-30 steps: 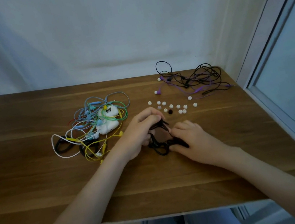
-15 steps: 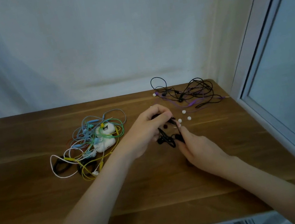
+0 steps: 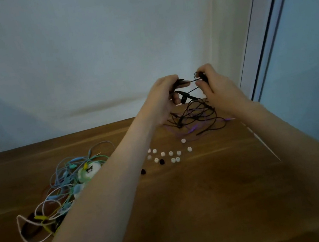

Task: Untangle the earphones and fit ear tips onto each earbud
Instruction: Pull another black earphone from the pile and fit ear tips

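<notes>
Holding the black earphones (image 3: 194,80) up over the far edge of the table (image 3: 210,197), I pinched bunched cord in the curled fingers of my left hand (image 3: 164,96) and of my right hand (image 3: 215,87), with a short stretch taut between them. I judged it best to draw them apart gently, let the dangling earbud (image 3: 183,100) swing free, and find the loop before tugging. The ear tips (image 3: 170,153) lay on the wood below.
</notes>
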### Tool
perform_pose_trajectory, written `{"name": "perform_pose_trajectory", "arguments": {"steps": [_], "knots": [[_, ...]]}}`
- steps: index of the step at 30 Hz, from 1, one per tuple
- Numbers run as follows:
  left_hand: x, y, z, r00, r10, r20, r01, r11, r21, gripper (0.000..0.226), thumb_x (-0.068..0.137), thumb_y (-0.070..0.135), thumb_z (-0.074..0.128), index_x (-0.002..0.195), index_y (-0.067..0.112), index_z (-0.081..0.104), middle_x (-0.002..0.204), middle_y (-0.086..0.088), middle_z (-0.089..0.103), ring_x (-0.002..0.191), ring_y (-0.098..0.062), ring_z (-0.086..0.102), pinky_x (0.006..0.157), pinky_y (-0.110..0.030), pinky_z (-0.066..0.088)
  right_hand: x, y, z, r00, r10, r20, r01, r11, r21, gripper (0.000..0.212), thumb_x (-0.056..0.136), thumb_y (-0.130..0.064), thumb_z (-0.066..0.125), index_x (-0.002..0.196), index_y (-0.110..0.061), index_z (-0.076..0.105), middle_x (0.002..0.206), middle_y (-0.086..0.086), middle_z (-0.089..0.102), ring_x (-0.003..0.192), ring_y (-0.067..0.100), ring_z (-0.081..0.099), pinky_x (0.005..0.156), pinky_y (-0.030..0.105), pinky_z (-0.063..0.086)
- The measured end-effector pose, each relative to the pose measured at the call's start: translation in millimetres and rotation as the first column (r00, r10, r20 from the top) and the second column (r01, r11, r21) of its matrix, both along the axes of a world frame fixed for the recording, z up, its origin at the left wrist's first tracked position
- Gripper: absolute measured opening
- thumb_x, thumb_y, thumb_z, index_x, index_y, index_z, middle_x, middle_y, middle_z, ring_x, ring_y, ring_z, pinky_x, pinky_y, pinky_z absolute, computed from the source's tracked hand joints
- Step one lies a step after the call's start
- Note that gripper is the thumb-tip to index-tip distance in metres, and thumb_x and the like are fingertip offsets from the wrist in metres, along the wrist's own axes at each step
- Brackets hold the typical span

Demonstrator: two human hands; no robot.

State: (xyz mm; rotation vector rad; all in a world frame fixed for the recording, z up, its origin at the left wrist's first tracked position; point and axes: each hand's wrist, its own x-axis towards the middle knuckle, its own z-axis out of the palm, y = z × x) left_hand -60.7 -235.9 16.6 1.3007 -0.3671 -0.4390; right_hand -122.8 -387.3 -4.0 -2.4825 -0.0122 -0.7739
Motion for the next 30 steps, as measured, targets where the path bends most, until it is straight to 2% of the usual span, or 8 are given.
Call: {"name": "perform_pose_trajectory", "arguments": {"steps": [4, 7, 14, 16, 18, 23, 27, 30], "knots": [[33, -21, -23, 0.981, 0.114, -0.16, -0.086, 0.981, 0.172, 0.014, 0.097, 0.021, 0.051, 0.09, 0.009, 0.052, 0.084, -0.007, 0.068, 0.054, -0.013, 0.034, 0.045, -0.018, 0.034, 33, -16, -33, 0.976, -0.011, -0.218, -0.006, 0.997, -0.074, 0.023, 0.102, -0.027, 0.038, 0.121, -0.015, 0.039, 0.092, 0.01, 0.06, 0.078, 0.032, 0.057, 0.071, 0.046, 0.049], [45, -30, -40, 0.985, 0.126, -0.115, -0.077, 0.931, 0.357, 0.018, 0.094, 0.025, 0.054, 0.08, 0.014, 0.051, 0.071, 0.0, 0.054, 0.053, -0.012, 0.032, 0.047, -0.019, 0.031, 45, -19, -53, 0.954, -0.001, -0.3, -0.032, 0.994, -0.104, 0.021, 0.102, -0.027, 0.037, 0.12, -0.016, 0.039, 0.088, 0.009, 0.06, 0.075, 0.031, 0.056, 0.069, 0.045, 0.049], [63, -35, -56, 0.993, 0.04, -0.111, 0.022, 0.86, 0.51, 0.022, 0.09, 0.036, 0.06, 0.091, 0.015, 0.057, 0.095, -0.002, 0.057, 0.059, -0.011, 0.038, 0.056, -0.019, 0.034, 53, -34, -66, 0.909, -0.026, -0.415, -0.052, 0.983, -0.177, 0.023, 0.102, -0.026, 0.036, 0.123, -0.019, 0.044, 0.103, 0.009, 0.063, 0.087, 0.027, 0.058, 0.076, 0.046, 0.05], [67, -32, -59, 0.994, 0.032, -0.102, 0.03, 0.829, 0.558, 0.033, 0.087, 0.041, 0.064, 0.104, 0.013, 0.062, 0.114, -0.004, 0.062, 0.09, -0.018, 0.057, 0.084, -0.029, 0.049, 51, -39, -67, 0.902, -0.028, -0.43, -0.05, 0.984, -0.171, 0.025, 0.102, -0.027, 0.038, 0.125, -0.02, 0.046, 0.111, 0.008, 0.062, 0.095, 0.027, 0.058, 0.081, 0.046, 0.05], [68, -28, -60, 0.996, 0.056, -0.064, -0.004, 0.783, 0.622, 0.045, 0.086, 0.042, 0.066, 0.118, 0.012, 0.06, 0.127, -0.005, 0.057, 0.115, -0.025, 0.051, 0.101, -0.041, 0.042, 48, -42, -67, 0.894, -0.034, -0.446, -0.048, 0.984, -0.171, 0.029, 0.101, -0.025, 0.04, 0.128, -0.02, 0.048, 0.118, 0.008, 0.06, 0.104, 0.028, 0.056, 0.085, 0.044, 0.048], [64, -21, -59, 0.994, -0.038, 0.102, -0.045, 0.711, 0.702, 0.042, 0.092, 0.032, 0.062, 0.126, 0.009, 0.057, 0.128, -0.007, 0.052, 0.12, -0.024, 0.047, 0.088, -0.032, 0.037, 45, -40, -72, 0.881, -0.053, -0.469, -0.027, 0.986, -0.163, 0.041, 0.099, -0.031, 0.045, 0.138, -0.018, 0.044, 0.125, 0.008, 0.051, 0.121, 0.026, 0.046, 0.098, 0.036, 0.04], [58, -8, -57, 0.965, -0.058, 0.258, -0.152, 0.676, 0.721, 0.019, 0.093, 0.028, 0.058, 0.104, 0.012, 0.057, 0.098, -0.007, 0.051, 0.092, -0.022, 0.049, 0.075, -0.032, 0.04, 41, -33, -64, 0.899, -0.181, -0.399, 0.059, 0.953, -0.298, 0.049, 0.097, -0.037, 0.046, 0.143, -0.022, 0.038, 0.139, 0.007, 0.043, 0.133, 0.027, 0.032, 0.109, 0.04, 0.023], [47, 11, -50, 0.936, -0.085, 0.341, -0.215, 0.629, 0.747, 0.015, 0.094, 0.026, 0.053, 0.096, 0.012, 0.058, 0.092, -0.006, 0.052, 0.088, -0.022, 0.051, 0.08, -0.032, 0.043, 33, -16, -54, 0.916, -0.182, -0.357, 0.067, 0.948, -0.311, 0.05, 0.095, -0.036, 0.048, 0.142, -0.022, 0.039, 0.139, 0.006, 0.041, 0.131, 0.027, 0.031, 0.108, 0.04, 0.021]]}}
